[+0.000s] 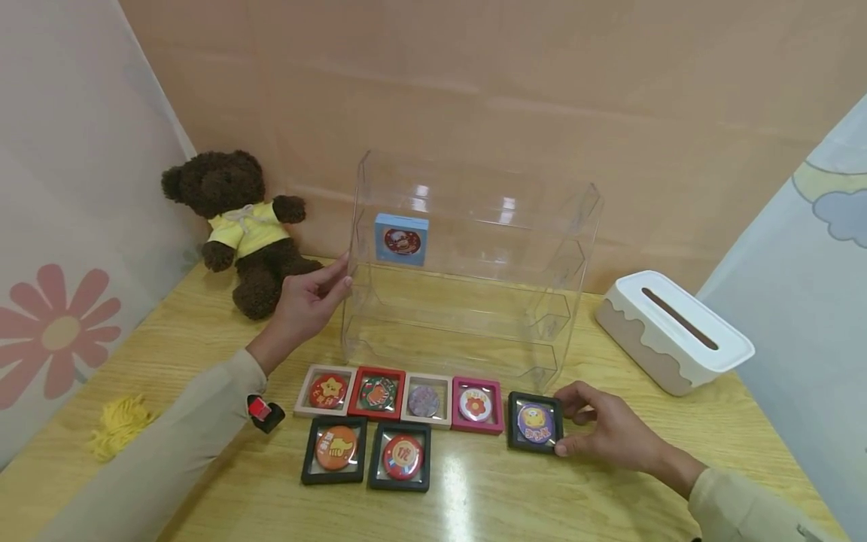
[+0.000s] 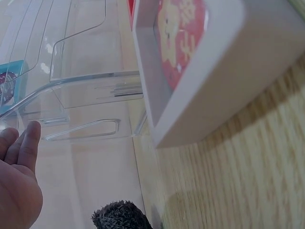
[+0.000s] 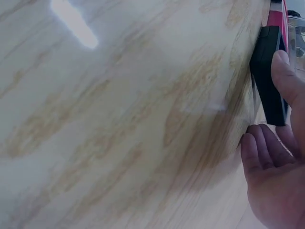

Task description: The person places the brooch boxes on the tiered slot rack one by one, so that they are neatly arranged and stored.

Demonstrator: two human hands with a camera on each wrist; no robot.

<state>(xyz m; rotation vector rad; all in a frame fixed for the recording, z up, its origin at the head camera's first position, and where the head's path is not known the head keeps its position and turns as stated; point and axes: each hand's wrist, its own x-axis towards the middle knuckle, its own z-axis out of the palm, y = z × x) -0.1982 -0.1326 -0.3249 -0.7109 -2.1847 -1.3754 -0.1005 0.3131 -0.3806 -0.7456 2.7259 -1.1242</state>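
Note:
A clear acrylic display rack [image 1: 467,346] with several tiers stands on the table. My left hand [image 1: 298,305] holds its left side edge between thumb and fingers; in the left wrist view the hand [image 2: 19,186] is partly cut off. On one tier leans a blue square frame [image 1: 402,239] with a round badge. My right hand [image 1: 609,429] grips a black display frame [image 1: 535,423] by its right side, a purple round badge inside; the right wrist view shows this black frame [image 3: 268,74] edge-on, with the thumb on it.
Before the rack lie badge frames in a row: cream [image 1: 325,391], red [image 1: 376,393], beige [image 1: 427,400], pink [image 1: 477,405]. Two black frames [image 1: 334,450] lie nearer. A teddy bear [image 1: 244,226], yellow yarn [image 1: 122,427] and a tissue box [image 1: 673,331] stand around.

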